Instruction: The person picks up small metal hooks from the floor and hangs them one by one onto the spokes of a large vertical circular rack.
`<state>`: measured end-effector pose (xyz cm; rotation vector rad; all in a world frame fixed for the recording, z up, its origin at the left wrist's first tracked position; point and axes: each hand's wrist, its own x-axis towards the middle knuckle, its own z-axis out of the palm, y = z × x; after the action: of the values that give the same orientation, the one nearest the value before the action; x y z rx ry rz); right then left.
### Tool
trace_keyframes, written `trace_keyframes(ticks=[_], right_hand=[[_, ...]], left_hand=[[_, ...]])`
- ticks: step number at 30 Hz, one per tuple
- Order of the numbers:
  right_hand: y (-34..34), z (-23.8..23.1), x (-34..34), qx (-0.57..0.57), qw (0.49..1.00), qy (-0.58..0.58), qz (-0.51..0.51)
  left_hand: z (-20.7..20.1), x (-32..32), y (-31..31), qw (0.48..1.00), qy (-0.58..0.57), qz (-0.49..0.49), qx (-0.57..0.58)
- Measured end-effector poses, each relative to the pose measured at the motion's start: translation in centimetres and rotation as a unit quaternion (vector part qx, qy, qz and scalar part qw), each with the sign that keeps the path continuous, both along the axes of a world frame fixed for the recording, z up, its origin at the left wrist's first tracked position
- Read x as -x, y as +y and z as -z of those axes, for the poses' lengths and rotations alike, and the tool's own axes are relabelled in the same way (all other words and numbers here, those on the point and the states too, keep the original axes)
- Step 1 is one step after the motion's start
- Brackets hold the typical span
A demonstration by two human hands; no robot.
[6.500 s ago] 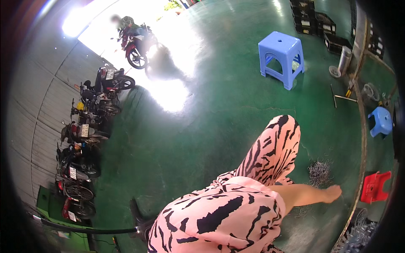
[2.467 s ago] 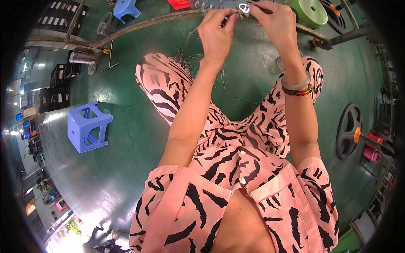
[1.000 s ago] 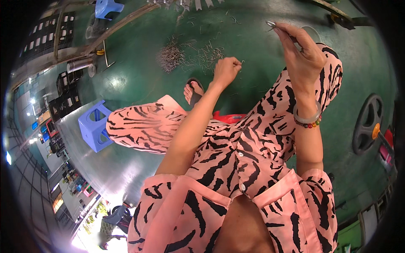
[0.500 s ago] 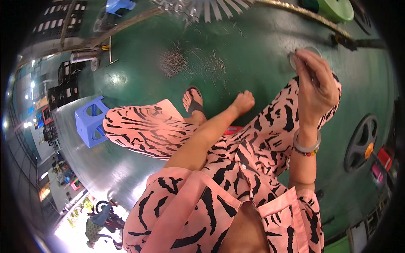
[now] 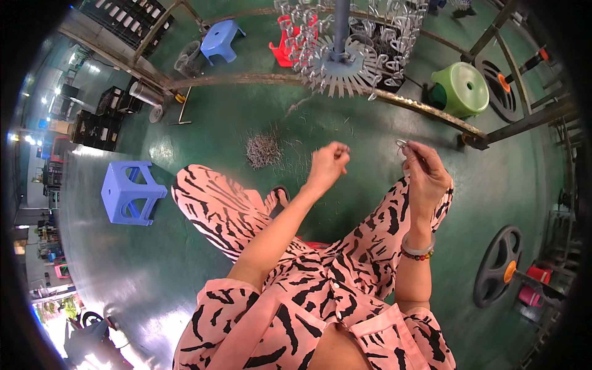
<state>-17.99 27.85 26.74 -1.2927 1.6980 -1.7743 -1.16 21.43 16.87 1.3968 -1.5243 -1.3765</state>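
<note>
Pinched between the thumb and fingertips of my right hand [image 5: 425, 176], above my right knee, is a small curved silvery metal piece [image 5: 401, 145]. To its left, my left hand [image 5: 328, 165] hovers over the floor with its fingers curled closed. Whatever those fingers hold, if anything, is hidden. Beyond the left hand a pile of thin metal pins [image 5: 263, 152] lies on the green floor, with loose ones scattered beside it. Ahead stands a rack [image 5: 340, 58] with a spiky metal disc, hung with many shiny curved metal pieces.
A rusty metal frame bar [image 5: 246, 80] crosses in front of the rack. Blue stools stand at left [image 5: 131, 192] and far left [image 5: 221, 42]; a red stool [image 5: 285, 46] is behind the bar, a green stool [image 5: 464, 91] at right. A black wheel [image 5: 498, 266] stands at lower right.
The view has tilted up, showing more of the rack. My left hand has moved forward and left, and my right hand inward. The metal piece now shows clearly at my right fingertips.
</note>
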Motion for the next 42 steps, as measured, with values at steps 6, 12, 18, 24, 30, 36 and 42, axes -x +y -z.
trace_keyframes(ticks=[6,12,18,24,30,36,42], right_hand=[[-0.8,-1.9,-1.9,-0.023,0.999,-0.012,-0.032],[-1.8,-4.2,-4.7,-0.004,0.997,-0.047,-0.064],[-2.2,-5.1,-5.7,0.011,0.997,-0.018,-0.076],[-2.1,-5.0,-6.6,0.027,0.993,0.091,-0.063],[-2.5,-5.9,-5.3,-0.025,0.998,0.052,-0.031],[-8.1,-4.7,-5.2,-0.066,0.971,0.230,0.008],[-11.3,-4.5,-6.5,-0.093,0.963,0.253,0.010]], left_hand=[[-12.8,0.3,0.3,0.976,0.212,0.041,0.028],[-14.3,-0.9,0.1,0.963,0.158,0.044,0.212],[-14.8,-1.9,0.1,0.960,0.090,0.019,0.263],[-14.1,-1.7,0.5,0.944,0.085,-0.014,0.318],[-14.5,-2.2,0.7,0.965,0.166,0.009,0.200],[-13.9,-2.8,-0.4,0.968,0.155,-0.002,0.196],[-14.0,-3.6,-1.2,0.971,0.157,-0.023,0.180]])
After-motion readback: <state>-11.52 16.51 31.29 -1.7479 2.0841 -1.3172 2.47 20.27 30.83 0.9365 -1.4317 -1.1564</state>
